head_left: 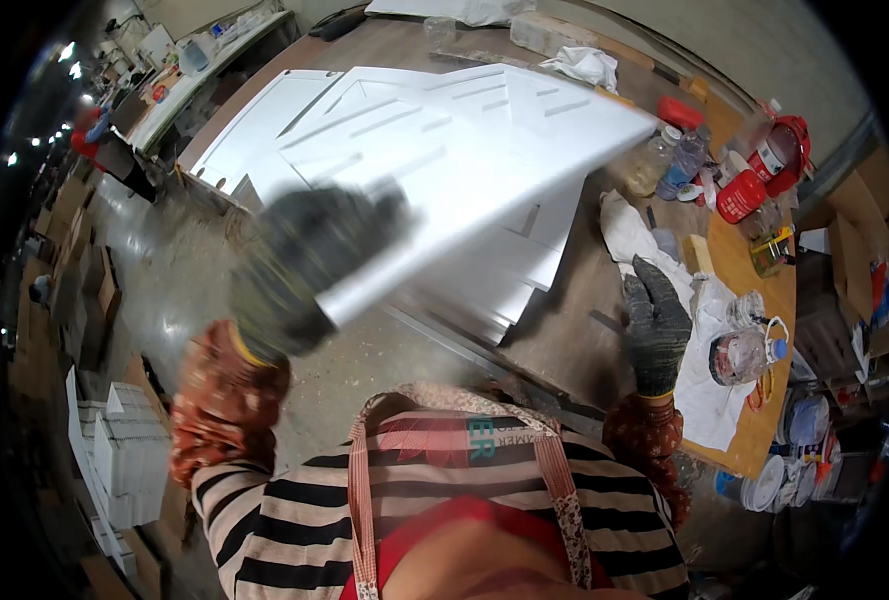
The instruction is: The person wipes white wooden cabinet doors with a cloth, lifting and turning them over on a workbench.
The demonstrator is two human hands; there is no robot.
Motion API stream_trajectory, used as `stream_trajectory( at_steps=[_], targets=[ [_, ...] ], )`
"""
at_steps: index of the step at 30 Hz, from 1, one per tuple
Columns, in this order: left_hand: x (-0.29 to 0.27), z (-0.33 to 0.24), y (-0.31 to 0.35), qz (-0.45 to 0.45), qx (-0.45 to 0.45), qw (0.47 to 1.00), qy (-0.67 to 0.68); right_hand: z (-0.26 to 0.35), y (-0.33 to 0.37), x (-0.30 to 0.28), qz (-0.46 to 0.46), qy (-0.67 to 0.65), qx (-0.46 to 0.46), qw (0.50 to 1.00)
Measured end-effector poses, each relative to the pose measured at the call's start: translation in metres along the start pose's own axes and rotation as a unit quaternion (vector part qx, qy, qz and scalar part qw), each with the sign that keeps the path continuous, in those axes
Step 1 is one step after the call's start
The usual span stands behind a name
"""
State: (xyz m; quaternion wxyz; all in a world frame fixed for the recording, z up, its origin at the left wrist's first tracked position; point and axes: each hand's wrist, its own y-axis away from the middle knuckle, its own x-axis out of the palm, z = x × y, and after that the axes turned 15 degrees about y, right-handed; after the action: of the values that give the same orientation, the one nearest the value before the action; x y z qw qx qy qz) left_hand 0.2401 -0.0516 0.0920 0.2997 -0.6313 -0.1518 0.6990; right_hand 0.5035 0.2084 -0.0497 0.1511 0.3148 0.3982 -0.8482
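Note:
A white slotted panel (465, 130) is tilted above the worktable, its near left corner in my left hand (310, 255). That hand wears a dark knitted glove and is blurred, with the fingers closed over the panel's edge. Under it lie more white panels (535, 225), partly covered. My right hand (657, 325), in a similar glove, is at the table's right side beside a white cloth (710, 405). Its fingers are stretched out and nothing shows in them. Near it are a small yellowish block (698, 254) and a clear jug (740, 357) with a blue cap.
Several bottles stand at the right, among them a red bottle (742, 197) and a clear bottle (655, 160). A crumpled white cloth (585, 66) lies at the back. Buckets (765, 484) stand below the table's right edge. Another person (115, 150) is far left, near a long bench (170, 110).

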Motion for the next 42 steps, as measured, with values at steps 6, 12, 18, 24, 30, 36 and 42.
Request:
stream_trajectory(
  at_steps=[6, 12, 18, 24, 30, 36, 42],
  targets=[
    [-0.089, 0.103, 0.002, -0.221, -0.120, 0.966, 0.066, 0.005, -0.003, 0.009, 0.013, 0.072, -0.083, 0.994],
    [-0.010, 0.128, 0.132, -0.200, -0.350, 0.896, 0.186, 0.023, -0.008, 0.005, 0.033, 0.059, -0.043, 0.997],
    [0.083, 0.048, 0.164, -0.250, -0.437, 0.855, 0.128, 0.049, -0.018, 0.020, 0.009, -0.039, -0.057, 0.998],
    [0.093, 0.054, 0.182, -0.355, -0.414, 0.763, 0.347, 0.127, -0.043, 0.058, 0.005, 0.077, -0.324, 0.943],
    [0.088, 0.048, 0.175, -0.309, -0.378, 0.827, 0.278, 0.161, -0.029, 0.060, 0.054, 0.133, -0.388, 0.911],
    [0.087, 0.052, 0.189, -0.292, -0.353, 0.811, 0.363, 0.200, 0.010, 0.049, 0.120, 0.136, -0.334, 0.925],
    [0.087, 0.068, 0.196, -0.271, -0.229, 0.848, 0.393, 0.177, 0.079, 0.053, 0.089, -0.132, -0.041, 0.986]
  ],
)
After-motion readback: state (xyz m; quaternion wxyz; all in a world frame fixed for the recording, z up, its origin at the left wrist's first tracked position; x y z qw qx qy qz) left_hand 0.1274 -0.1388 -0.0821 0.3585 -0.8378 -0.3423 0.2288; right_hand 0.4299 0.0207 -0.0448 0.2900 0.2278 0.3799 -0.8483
